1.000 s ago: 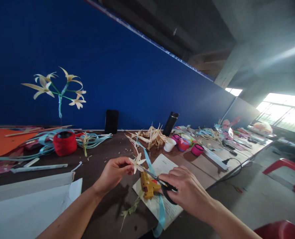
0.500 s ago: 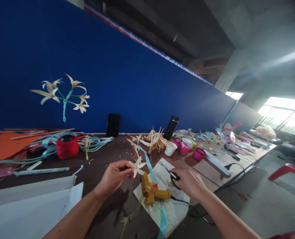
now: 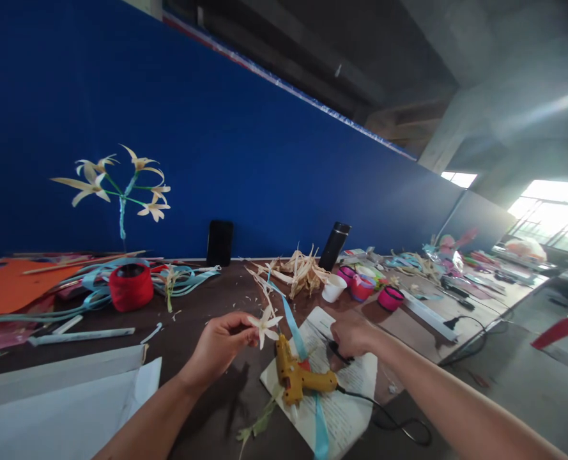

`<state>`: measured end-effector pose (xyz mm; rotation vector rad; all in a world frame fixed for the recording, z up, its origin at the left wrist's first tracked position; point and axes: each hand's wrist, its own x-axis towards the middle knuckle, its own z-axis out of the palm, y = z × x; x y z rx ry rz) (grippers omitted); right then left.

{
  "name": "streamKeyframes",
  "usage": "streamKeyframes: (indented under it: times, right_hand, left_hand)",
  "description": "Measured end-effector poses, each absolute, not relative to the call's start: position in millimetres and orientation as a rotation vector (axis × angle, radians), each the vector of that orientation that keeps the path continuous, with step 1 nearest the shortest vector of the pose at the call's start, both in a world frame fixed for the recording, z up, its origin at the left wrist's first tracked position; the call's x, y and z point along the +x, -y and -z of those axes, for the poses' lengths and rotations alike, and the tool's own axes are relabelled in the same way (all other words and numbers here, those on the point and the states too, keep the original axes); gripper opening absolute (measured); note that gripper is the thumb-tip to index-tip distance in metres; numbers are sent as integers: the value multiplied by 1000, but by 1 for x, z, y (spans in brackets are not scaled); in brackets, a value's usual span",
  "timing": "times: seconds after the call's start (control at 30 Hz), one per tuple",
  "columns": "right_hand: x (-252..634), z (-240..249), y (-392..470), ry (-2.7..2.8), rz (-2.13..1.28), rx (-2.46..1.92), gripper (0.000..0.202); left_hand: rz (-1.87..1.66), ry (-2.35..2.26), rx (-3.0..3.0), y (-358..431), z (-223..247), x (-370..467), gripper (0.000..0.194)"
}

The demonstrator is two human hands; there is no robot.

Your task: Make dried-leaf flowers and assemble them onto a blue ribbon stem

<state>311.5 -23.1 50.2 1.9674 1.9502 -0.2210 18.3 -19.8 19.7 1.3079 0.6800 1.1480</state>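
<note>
My left hand (image 3: 226,345) pinches a small pale flower (image 3: 264,326) with pointed petals between thumb and fingers, above the dark tabletop. Over the printed paper (image 3: 348,415), my right hand (image 3: 355,335) is closed at the black-handled scissors (image 3: 338,353); its fingers partly hide the handles. The blades point away to the upper left, low over the paper. Between the hands, a yellow glue gun (image 3: 303,378) lies on the paper, with a light blue ribbon (image 3: 321,428) passing beneath it.
A stemmed cluster of pale flowers (image 3: 123,191) stands at the back left near a red roll (image 3: 131,287). Dried husk strips (image 3: 300,273), a white cup (image 3: 333,289) and a black flask (image 3: 335,246) are behind. The glue gun's cord (image 3: 384,406) loops at the right.
My right hand has turned and lowered over the scissors, covering more of their handles. The left hand keeps the flower in nearly the same place. The view has shifted slightly.
</note>
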Motion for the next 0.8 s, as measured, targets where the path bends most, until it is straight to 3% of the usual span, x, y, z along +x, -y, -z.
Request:
streamKeyframes:
  times: [0.37,0.57,0.8]
  right_hand:
    - [334,-65,31,-2165,685,2090,14]
    - [285,-69,54,-2576,655,2442,30]
    - [187,-54,76,-2719,2017,2613,34]
  left_hand:
    - [-1155,-719,1258,18,-18,19,14]
    - [-1162,-817,1286,15,-11,19,12]
    - [-1209,-815,1233,16,-18,17,18]
